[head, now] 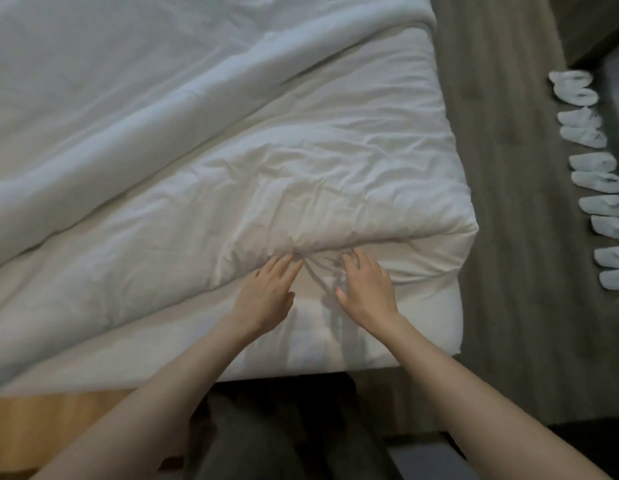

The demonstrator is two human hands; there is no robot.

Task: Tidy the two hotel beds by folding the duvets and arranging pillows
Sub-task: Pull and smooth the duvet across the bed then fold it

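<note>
Pressed side by side at lower centre: left hand [266, 292] and right hand [365, 289], fingers near straight, clasping nothing, tips pushed into the puckered front fold of the duvet [301, 174]. Soft, bulky, probably light (likely to slump); take hold along that thick folded edge. Spread from the fingertips toward upper left.

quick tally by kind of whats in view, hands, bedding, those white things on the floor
hands: 2, left hand and right hand
duvet: 1
mattress: 1
white slipper-like items in a row on the floor: 10
total: 14
</note>
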